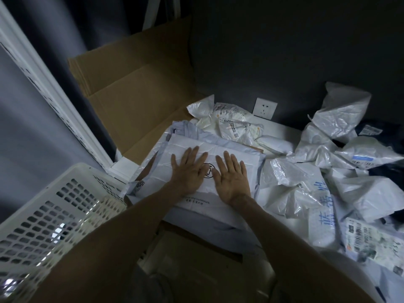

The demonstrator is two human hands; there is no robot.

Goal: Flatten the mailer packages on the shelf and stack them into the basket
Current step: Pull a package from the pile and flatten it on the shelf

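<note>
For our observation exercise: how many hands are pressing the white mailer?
2. Left hand on the left of the white mailer; right hand beside it, rightward. None appears hidden.

The light is dim. A dark grey wall [284, 51] carries a white socket [265, 108] low down. Flattened brown cardboard [135, 88] leans against it, beside a white upright frame [54, 95] at left.

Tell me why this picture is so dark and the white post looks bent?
Head view: the room is dim, so the wall goes nearly black; the crinkly bags catch the little light and shine; the wide lens bows the white post at the left edge.
</note>
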